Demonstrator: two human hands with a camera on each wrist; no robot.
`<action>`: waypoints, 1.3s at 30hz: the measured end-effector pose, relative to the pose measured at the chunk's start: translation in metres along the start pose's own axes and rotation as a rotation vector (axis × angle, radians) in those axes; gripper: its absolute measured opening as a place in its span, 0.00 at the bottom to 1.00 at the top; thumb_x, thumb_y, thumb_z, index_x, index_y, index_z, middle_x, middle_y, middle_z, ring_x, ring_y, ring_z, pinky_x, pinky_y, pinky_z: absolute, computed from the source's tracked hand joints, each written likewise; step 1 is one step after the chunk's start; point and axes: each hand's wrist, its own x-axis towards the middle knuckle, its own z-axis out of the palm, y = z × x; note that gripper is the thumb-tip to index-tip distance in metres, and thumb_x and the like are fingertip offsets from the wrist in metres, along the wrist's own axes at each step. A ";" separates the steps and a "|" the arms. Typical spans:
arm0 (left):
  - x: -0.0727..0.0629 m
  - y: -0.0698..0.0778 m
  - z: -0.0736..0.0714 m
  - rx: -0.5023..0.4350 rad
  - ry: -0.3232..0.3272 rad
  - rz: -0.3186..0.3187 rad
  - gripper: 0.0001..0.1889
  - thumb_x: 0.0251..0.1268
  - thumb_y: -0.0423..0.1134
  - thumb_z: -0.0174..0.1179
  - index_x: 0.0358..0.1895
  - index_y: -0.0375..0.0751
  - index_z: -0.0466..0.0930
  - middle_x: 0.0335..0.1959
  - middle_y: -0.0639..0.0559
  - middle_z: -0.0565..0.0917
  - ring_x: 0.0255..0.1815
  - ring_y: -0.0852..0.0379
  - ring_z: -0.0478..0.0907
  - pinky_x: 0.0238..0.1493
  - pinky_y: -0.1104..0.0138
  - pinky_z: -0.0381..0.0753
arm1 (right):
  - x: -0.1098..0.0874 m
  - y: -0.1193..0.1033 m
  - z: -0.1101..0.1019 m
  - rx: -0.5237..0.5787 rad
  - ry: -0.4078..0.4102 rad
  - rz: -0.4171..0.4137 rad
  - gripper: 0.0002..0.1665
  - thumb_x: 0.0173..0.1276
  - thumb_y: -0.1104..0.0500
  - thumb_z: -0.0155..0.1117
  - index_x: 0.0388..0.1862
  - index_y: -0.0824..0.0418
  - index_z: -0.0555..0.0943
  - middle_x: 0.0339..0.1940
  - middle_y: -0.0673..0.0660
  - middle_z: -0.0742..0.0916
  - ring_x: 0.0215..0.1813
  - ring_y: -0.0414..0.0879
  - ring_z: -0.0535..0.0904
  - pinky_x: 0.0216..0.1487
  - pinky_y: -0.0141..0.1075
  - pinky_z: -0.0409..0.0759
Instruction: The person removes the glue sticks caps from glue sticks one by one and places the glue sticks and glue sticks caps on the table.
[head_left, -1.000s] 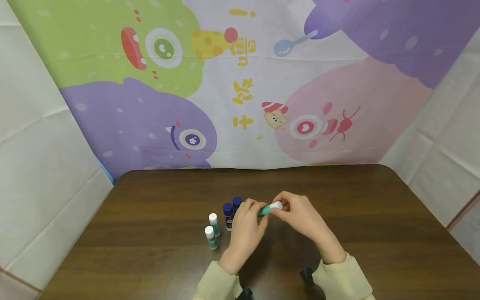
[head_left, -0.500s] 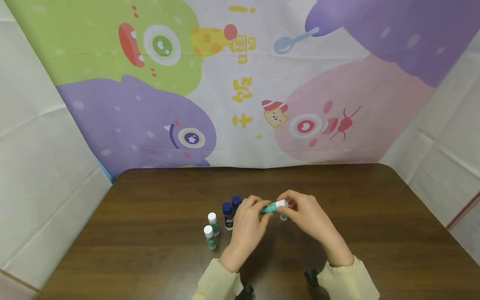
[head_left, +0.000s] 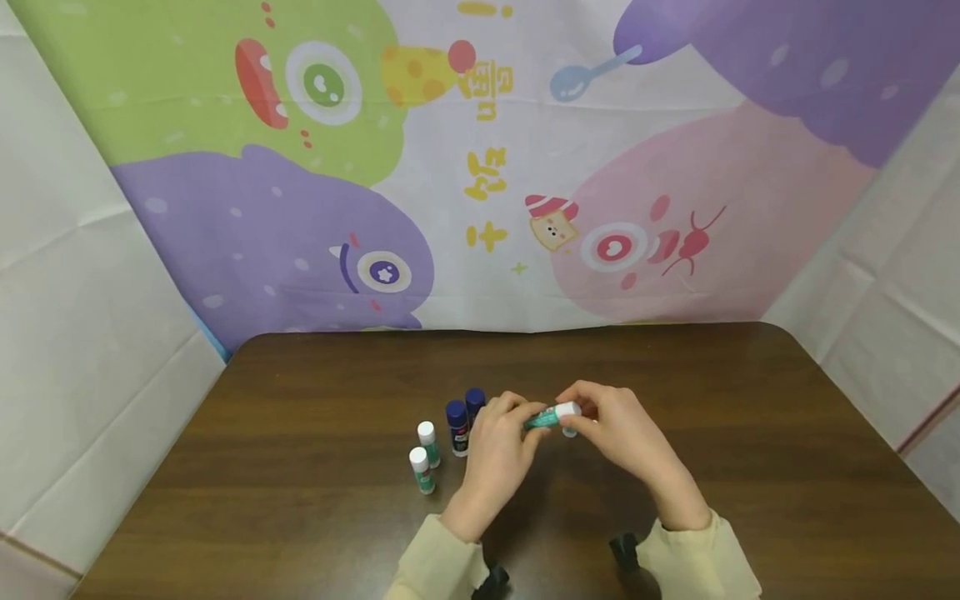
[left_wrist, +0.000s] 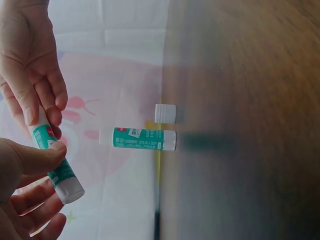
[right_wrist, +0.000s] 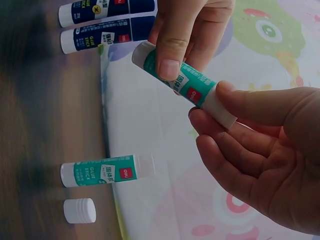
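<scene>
A green-and-white glue stick (head_left: pixel 546 417) is held in the air between both hands, tilted. My left hand (head_left: pixel 498 446) grips its green body with thumb and fingers. At the other end, my right hand (head_left: pixel 626 429) pinches the white cap (right_wrist: pixel 220 107). Below them stands another green glue stick (right_wrist: pixel 107 171) with a pale, bare-looking top; in the head view the right hand mostly hides it. Beside that one on the table lies a small ridged white cap (left_wrist: pixel 165 114).
Two white-capped green glue sticks (head_left: pixel 422 471) stand left of the left hand on the brown table (head_left: pixel 300 517). Two dark-blue glue sticks (head_left: pixel 457 427) stand close behind that hand, one partly covered by it. A cartoon-printed cloth (head_left: pixel 487 292) hangs along the table's far edge.
Both hands have shifted a little to the right with the glue stick still between them. Part of the standing green glue stick has come into view under the right hand.
</scene>
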 end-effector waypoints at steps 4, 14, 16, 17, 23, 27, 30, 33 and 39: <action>0.000 0.001 0.000 0.000 -0.009 -0.001 0.12 0.50 0.43 0.67 0.40 0.47 0.84 0.32 0.55 0.78 0.33 0.58 0.73 0.38 0.66 0.70 | 0.000 0.001 0.000 -0.011 -0.001 -0.005 0.08 0.57 0.61 0.65 0.37 0.58 0.80 0.24 0.46 0.84 0.27 0.36 0.77 0.28 0.30 0.73; -0.002 0.001 0.003 0.007 -0.015 -0.010 0.12 0.48 0.42 0.68 0.39 0.47 0.84 0.32 0.55 0.79 0.33 0.58 0.74 0.38 0.66 0.70 | -0.001 0.002 0.000 -0.018 -0.018 -0.012 0.07 0.56 0.65 0.65 0.34 0.58 0.80 0.26 0.47 0.84 0.29 0.37 0.77 0.30 0.31 0.74; -0.003 0.001 0.004 0.009 -0.022 -0.010 0.12 0.49 0.42 0.68 0.39 0.47 0.84 0.32 0.55 0.79 0.33 0.58 0.73 0.38 0.66 0.70 | -0.001 0.002 -0.001 -0.017 -0.016 -0.012 0.07 0.55 0.66 0.66 0.33 0.58 0.80 0.26 0.47 0.84 0.29 0.38 0.77 0.30 0.32 0.74; -0.003 0.001 0.005 0.010 -0.024 -0.009 0.12 0.49 0.42 0.68 0.39 0.48 0.84 0.32 0.55 0.79 0.33 0.58 0.73 0.38 0.66 0.70 | -0.001 0.002 -0.001 -0.018 -0.015 -0.010 0.07 0.55 0.66 0.66 0.33 0.58 0.80 0.26 0.47 0.84 0.30 0.38 0.77 0.30 0.32 0.74; -0.003 0.000 0.006 0.010 -0.047 -0.011 0.12 0.50 0.42 0.67 0.40 0.48 0.84 0.33 0.56 0.79 0.33 0.58 0.74 0.38 0.67 0.70 | 0.000 0.002 -0.002 -0.023 -0.014 -0.001 0.08 0.54 0.68 0.66 0.32 0.58 0.80 0.25 0.48 0.83 0.29 0.39 0.76 0.29 0.32 0.73; -0.002 0.000 0.006 -0.007 -0.068 -0.015 0.12 0.51 0.43 0.66 0.41 0.48 0.84 0.34 0.56 0.80 0.34 0.59 0.76 0.37 0.67 0.71 | 0.000 0.002 -0.002 -0.030 -0.006 0.005 0.08 0.53 0.69 0.66 0.31 0.57 0.80 0.26 0.49 0.84 0.28 0.39 0.74 0.27 0.31 0.73; -0.002 0.000 0.007 -0.020 -0.076 -0.019 0.13 0.50 0.41 0.66 0.41 0.47 0.84 0.34 0.56 0.80 0.34 0.59 0.76 0.37 0.66 0.71 | 0.000 0.002 -0.002 -0.035 0.001 0.006 0.09 0.53 0.69 0.66 0.31 0.57 0.80 0.27 0.49 0.84 0.28 0.39 0.75 0.28 0.30 0.73; -0.003 -0.001 0.010 -0.036 -0.084 -0.021 0.13 0.50 0.39 0.67 0.42 0.47 0.83 0.34 0.56 0.80 0.34 0.60 0.76 0.36 0.66 0.71 | -0.001 0.002 -0.002 -0.029 -0.003 0.008 0.09 0.53 0.69 0.66 0.31 0.58 0.80 0.27 0.49 0.83 0.28 0.40 0.74 0.28 0.30 0.73; -0.003 -0.001 0.009 -0.055 -0.106 -0.035 0.13 0.51 0.39 0.66 0.42 0.46 0.83 0.34 0.55 0.80 0.32 0.61 0.76 0.36 0.67 0.72 | 0.000 0.001 -0.003 -0.006 -0.005 0.005 0.09 0.53 0.71 0.65 0.31 0.60 0.80 0.28 0.52 0.84 0.28 0.41 0.75 0.27 0.29 0.73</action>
